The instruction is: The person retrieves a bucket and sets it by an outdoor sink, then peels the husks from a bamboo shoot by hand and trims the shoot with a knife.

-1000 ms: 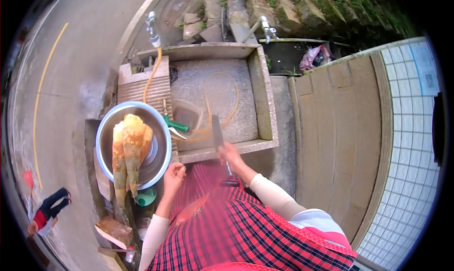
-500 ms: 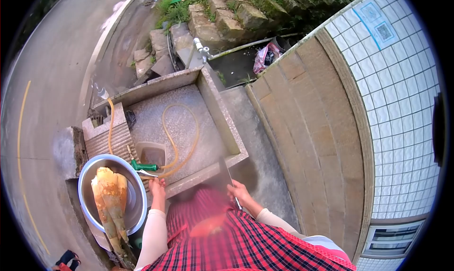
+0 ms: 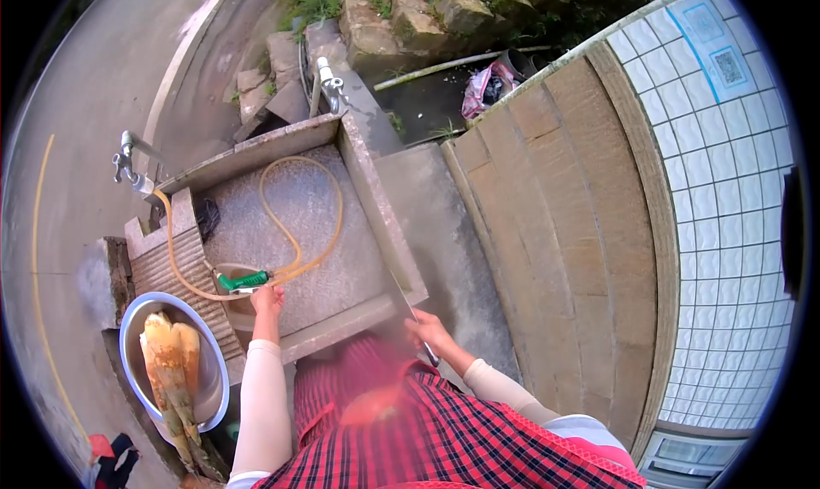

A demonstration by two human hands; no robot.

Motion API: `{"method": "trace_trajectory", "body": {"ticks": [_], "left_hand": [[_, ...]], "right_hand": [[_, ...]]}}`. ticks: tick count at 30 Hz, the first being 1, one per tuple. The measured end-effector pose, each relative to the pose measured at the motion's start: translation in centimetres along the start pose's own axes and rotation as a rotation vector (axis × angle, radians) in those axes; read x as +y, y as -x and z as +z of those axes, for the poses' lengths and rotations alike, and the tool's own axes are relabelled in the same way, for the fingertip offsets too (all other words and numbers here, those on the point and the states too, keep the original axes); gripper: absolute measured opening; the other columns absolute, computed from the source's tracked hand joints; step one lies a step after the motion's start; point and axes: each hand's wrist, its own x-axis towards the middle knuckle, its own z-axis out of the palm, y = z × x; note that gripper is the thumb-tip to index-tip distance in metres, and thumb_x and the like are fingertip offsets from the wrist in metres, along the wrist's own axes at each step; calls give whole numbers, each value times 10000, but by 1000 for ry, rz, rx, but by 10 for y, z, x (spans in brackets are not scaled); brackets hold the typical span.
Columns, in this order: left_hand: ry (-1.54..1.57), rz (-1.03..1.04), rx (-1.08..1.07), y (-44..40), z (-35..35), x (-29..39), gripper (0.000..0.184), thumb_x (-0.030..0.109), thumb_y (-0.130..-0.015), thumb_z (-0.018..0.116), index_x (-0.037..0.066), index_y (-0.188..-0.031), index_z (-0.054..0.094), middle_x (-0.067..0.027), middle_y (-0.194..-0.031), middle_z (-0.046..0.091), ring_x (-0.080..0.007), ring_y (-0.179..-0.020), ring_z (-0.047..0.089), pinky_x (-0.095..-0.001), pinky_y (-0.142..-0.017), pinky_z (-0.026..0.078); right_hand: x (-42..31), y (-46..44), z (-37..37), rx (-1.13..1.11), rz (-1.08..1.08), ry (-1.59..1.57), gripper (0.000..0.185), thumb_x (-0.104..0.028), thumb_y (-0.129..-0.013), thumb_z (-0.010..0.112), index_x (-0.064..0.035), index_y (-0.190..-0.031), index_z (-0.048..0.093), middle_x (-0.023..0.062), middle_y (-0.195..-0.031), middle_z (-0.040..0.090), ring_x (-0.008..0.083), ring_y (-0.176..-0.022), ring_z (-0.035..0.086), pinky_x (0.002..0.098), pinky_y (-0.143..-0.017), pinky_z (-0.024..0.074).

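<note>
My left hand (image 3: 268,300) is closed at the handle of the green spray nozzle (image 3: 244,281), above the near left part of the stone sink (image 3: 342,320). A yellow hose (image 3: 340,207) runs from the nozzle and loops over the sink floor. In my right hand (image 3: 430,330) is a knife (image 3: 403,299), its blade pointing up and away past the sink's near right corner. Bamboo shoots (image 3: 174,365) lie in a metal basin (image 3: 224,371) left of the sink, their tips over its rim.
Two taps, one (image 3: 128,160) at the left with the hose on it and one (image 3: 329,83) behind the sink. A ribbed washboard slab (image 3: 184,271) borders the sink's left side. A stone ledge (image 3: 564,258) and a tiled wall (image 3: 726,250) stand right. A person's legs (image 3: 118,462) show at lower left.
My left hand has moved forward and taken hold of the spray nozzle, which now sits over the small tub. The view has turned and shifted. The knife remains in my right hand.
</note>
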Motion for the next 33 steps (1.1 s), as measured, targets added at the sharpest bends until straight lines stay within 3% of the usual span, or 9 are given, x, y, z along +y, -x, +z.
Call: {"method": "trace_trajectory", "body": {"ticks": [8,13,16,18,21,24,29,32,33], "left_hand": [[-270,-39,-75,53,-44,1,223,247,-891,542,50,-994,546,-88,-818,651,-162,-603,579,-303,-507,447],[-394,79,-109,91,-56,7,394,449,-864,568,74,-743,584,-69,-816,665,-125,-575,562,-262,-496,432],[-270,156,-220,99,-83,-5,410,396,-908,515,84,-644,504,-98,-807,656,-142,-578,563,-269,-490,425],[-189,205,-193,115,-97,-16,410,361,-926,489,87,-621,476,-112,-835,651,-151,-593,565,-271,-508,429],[-192,267,-140,138,-116,-40,152,220,-906,532,69,-895,529,-108,-955,623,-158,-636,571,-268,-540,452],[-201,280,-100,161,-101,-59,251,123,-883,549,96,-1124,486,-95,-1006,600,-158,-664,575,-259,-543,463],[-282,321,-38,164,-5,-79,240,121,-876,549,83,-1110,510,-79,-957,617,-153,-653,584,-260,-540,462],[-324,507,-117,170,92,-82,260,147,-874,569,47,-1109,520,-80,-960,613,-123,-668,581,-225,-537,446],[-338,524,-148,183,125,-80,266,148,-873,570,42,-1112,520,-80,-960,613,-121,-670,580,-222,-539,447]], "right_hand": [[19,-4,-33,29,36,-26,303,-188,-907,536,-119,-1203,537,-4,-620,545,57,-468,477,208,-409,404],[64,20,-57,169,27,-115,233,-185,-899,553,-121,-1123,563,1,-603,548,66,-439,470,220,-379,391],[93,37,-85,254,33,-110,222,-186,-899,556,-120,-1111,559,11,-597,546,76,-428,469,232,-367,386],[111,42,-111,317,68,-89,319,-190,-890,573,-106,-1193,516,25,-617,562,85,-428,470,244,-362,382],[111,55,-151,376,74,-62,413,-190,-883,583,-79,-1260,454,39,-626,568,94,-441,473,256,-369,387],[110,48,-192,431,90,-95,458,-189,-881,586,-73,-1291,418,45,-629,568,97,-451,474,264,-377,392],[108,12,-283,393,87,-145,468,-187,-876,589,-95,-1293,399,38,-636,564,100,-456,476,269,-383,393],[107,-7,-348,364,100,-66,497,-189,-877,590,-82,-1313,376,53,-649,575,105,-454,481,274,-383,393],[107,-8,-372,350,84,-25,428,-192,-869,599,-46,-1228,418,66,-640,578,112,-441,483,281,-372,389]]}}
